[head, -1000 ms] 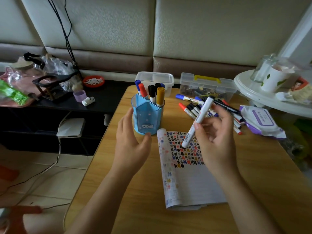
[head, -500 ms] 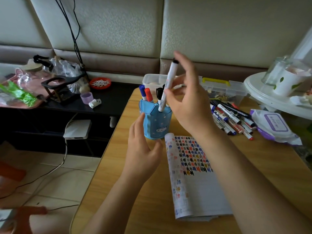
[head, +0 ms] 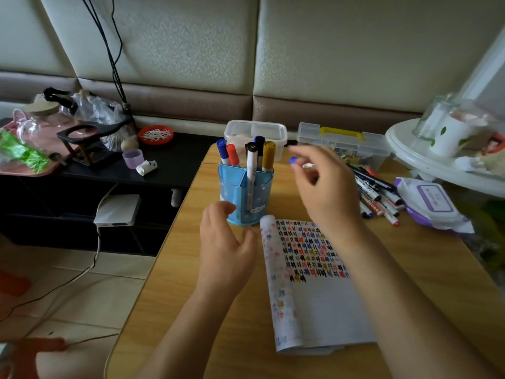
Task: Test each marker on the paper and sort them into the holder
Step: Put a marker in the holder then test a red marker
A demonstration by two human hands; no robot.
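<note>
R hand [head: 325, 187] raised over bench [head: 410, 269], wrist bent, fingers loosely curled, nothing gripped. L hand [head: 226, 247] just beside blue holder [head: 244, 199], fingers apart, empty. White marker [head: 250, 176] upright in holder. Loose markers [head: 379, 198] right of R hand. Paper [head: 314, 291] betw forearms.
</note>
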